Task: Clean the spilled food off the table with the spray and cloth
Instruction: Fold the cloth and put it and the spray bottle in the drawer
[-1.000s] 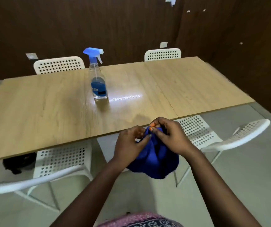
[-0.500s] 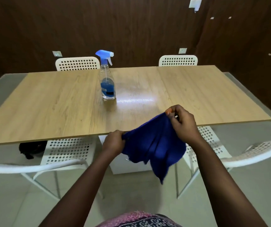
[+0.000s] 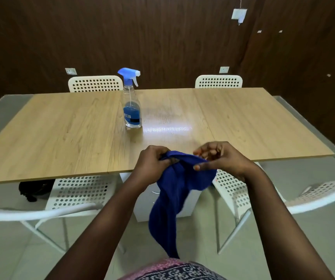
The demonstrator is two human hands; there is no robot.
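under the desk's [image 3: 61, 138] near left edge you have a dark lump [image 3: 35, 188] on the floor, half hidden by the desk top and too shadowed to name. the near left chair [image 3: 77, 190] is tucked partly under the desk, its backrest running off the left border. no spilled food can be made out on the wood; there is only a bright glare patch just right of the spray bottle [image 3: 132, 102], which stands upright toward the far middle of the desk, well apart from your hands and beyond them. two more chairs show only their perforated backs past the far edge.

your left hand [image 3: 152, 164] is curled, gripping the top edge of the blue cloth [image 3: 174, 190] at the near edge of the desk; its fingertips are buried in the fold, so you cannot see exactly how they pinch. the cloth bunches between your two hands and hangs down in front of you, off the desk, over the floor, its lower tip hidden by your patterned clothing at the bottom border. your right hand [image 3: 221, 158] sits just right of the left one, thumb laid across the front of the cloth and fingers loosely bent behind its top edge; whether those fingers actually press the fabric is hard to tell. the near right chair [image 3: 314, 195] is angled away, partly covered by your right forearm.
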